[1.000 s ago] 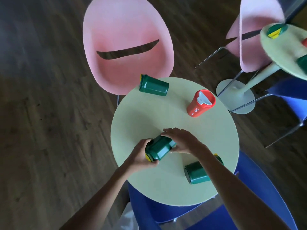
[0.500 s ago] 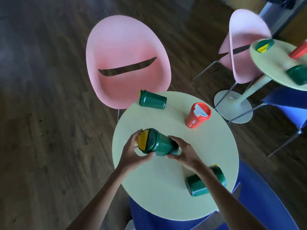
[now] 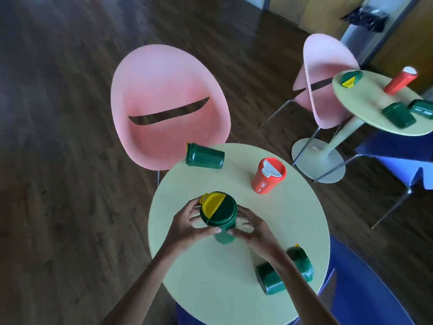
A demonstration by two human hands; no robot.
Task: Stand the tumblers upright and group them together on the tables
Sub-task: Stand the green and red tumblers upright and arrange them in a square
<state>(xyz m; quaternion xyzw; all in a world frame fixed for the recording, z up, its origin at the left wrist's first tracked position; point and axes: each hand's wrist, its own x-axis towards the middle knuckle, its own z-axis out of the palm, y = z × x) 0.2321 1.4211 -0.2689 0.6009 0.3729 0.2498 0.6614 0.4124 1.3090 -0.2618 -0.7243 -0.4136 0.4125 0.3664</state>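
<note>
L hand (image 3: 187, 225) and R hand (image 3: 255, 233) both curl round the green tumbler (image 3: 219, 214), one each side of its body just under the yellow-and-green lid. That two-sided grip is prob. there to keep it plumb while it's set down. It stands lid-up over the near-left part of the near table (image 3: 210, 289); can't tell if the base is fully down, as the hands hide it. The upright red tumbler (image 3: 268, 175) sits further back & to the right, apart from it. It's likely the anchor for the group, so the green one prob. needs to go that way. R forearm crosses over a second green tumbler (image 3: 273, 279), on its side at the near-right edge w/ lid end toward the rim; it could roll if knocked. A third green tumbler (image 3: 204, 156) lies on its side at the far edge, in front of the pink chair (image 3: 168, 109). So 2 up, 2 down, none grouped. On the far table (image 3: 365, 102), upper right, are a yellow-lidded tumbler (image 3: 350, 78), a far red tumbler (image 3: 400, 80) and a pair of green tumblers (image 3: 398, 114) lying down; the first two are too small to judge.
</note>
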